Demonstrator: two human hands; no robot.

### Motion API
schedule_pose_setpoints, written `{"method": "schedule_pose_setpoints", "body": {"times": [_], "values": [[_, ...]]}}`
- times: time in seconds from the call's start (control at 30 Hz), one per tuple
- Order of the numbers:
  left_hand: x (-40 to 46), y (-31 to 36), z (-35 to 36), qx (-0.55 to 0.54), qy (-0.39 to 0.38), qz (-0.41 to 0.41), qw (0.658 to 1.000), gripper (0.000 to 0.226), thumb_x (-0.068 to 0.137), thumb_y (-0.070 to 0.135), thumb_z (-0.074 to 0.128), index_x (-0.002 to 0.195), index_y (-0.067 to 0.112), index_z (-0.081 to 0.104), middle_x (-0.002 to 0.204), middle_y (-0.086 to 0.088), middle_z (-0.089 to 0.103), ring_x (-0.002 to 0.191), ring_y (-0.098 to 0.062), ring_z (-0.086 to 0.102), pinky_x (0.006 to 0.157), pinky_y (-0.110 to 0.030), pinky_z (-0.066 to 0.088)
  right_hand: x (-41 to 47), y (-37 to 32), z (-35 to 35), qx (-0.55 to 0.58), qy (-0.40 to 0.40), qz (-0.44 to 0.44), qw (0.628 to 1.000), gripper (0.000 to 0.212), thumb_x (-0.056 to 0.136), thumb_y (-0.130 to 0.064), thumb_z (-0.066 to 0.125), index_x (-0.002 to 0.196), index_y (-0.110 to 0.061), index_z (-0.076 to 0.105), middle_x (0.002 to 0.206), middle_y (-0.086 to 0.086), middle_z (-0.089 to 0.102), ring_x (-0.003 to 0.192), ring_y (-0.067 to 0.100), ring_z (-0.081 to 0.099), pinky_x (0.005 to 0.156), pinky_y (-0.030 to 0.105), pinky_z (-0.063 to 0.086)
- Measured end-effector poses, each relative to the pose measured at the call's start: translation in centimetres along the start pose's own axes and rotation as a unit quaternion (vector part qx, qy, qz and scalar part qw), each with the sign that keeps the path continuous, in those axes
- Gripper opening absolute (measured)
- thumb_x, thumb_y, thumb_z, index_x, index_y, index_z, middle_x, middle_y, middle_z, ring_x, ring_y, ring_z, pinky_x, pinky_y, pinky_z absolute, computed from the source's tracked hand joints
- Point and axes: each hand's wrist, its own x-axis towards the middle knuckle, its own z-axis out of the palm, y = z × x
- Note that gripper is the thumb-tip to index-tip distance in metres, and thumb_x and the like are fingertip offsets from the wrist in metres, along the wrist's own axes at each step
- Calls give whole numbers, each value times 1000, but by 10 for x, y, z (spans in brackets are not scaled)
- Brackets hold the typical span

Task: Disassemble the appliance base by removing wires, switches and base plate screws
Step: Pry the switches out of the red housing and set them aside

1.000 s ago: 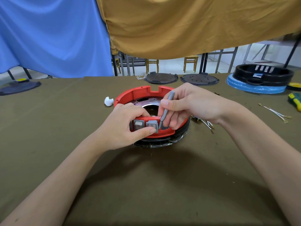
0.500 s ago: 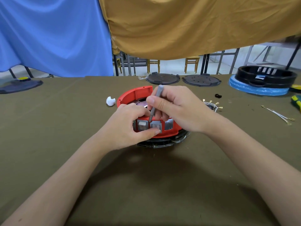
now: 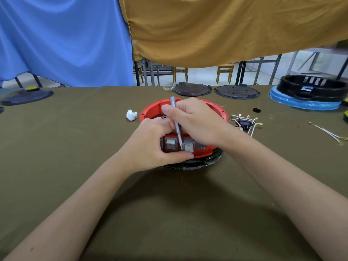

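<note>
1. At frame centre, my left hand [image 3: 150,146] grips the red base [image 3: 216,112] round its switch panel; if that hold slackens, the base could skid.
2. My right hand [image 3: 195,121] pinches a grey tool [image 3: 177,127], tip at the right switch [image 3: 188,147]. Prying hard may make it slip into my left thumb.

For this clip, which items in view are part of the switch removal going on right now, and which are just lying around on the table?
In use:
red appliance base
two grey switches
grey tool, held in right hand
left hand, gripping the base at the switches

Lying about:
wire bundle
loose wire pair
white wad
two dark round plates
black housing on blue disc
</note>
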Motion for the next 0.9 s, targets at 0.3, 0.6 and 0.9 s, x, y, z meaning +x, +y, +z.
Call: {"method": "schedule_pose_setpoints", "body": {"times": [0.3,0.6,0.9], "values": [[0,-2,0,37,-7,-16,999,47,75,60,71,97,19,71,89,14,68,85,-7,62,76,-26,50,-18,7,-14,26,19,-76,997,36,104,-32,49,80,-9,62,63,-8,58,57,3,55,57,16,42],[0,-1,2,20,10,-17,1000,41,75,57,74,108,33,67,100,29,64,97,2,62,85,-21,50,-4,0,-7,-33,-6,-51,998,48,105,-39,45,72,-7,58,57,-9,49,54,4,47,54,22,37],[1,3,1,44,1,-14,999,37,74,59,73,99,32,66,91,32,58,89,11,55,80,-8,38,-6,7,-5,55,44,-48,996,46,106,-33,46,67,-12,58,51,-12,49,50,3,46,56,20,37]]}}
